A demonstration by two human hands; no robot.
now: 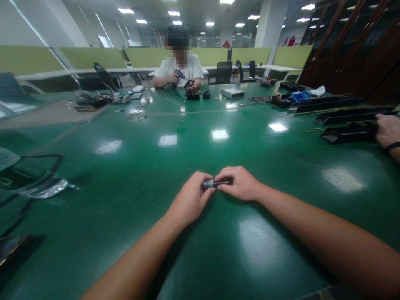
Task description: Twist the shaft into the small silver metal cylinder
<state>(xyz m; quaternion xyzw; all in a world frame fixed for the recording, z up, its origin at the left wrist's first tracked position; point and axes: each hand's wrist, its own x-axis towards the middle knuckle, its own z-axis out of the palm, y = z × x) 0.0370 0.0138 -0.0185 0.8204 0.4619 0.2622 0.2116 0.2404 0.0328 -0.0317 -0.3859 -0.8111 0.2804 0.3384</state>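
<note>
Both my hands meet at the middle of the green table [200,137]. My left hand [189,200] is closed around the thicker grey end of a small dark metal tool, maybe a screwdriver bit holder [213,183]. My right hand [240,183] pinches its thin dark shaft from the other side. The piece lies level just above the tabletop, and most of it is hidden by my fingers.
A person in a white shirt [178,68] sits across the table handling a dark device. Another person's hand [388,130] rests on black trays [350,132] at the right. Clear plastic bags [34,183] lie at the left. Tools and boxes [233,92] line the far edge.
</note>
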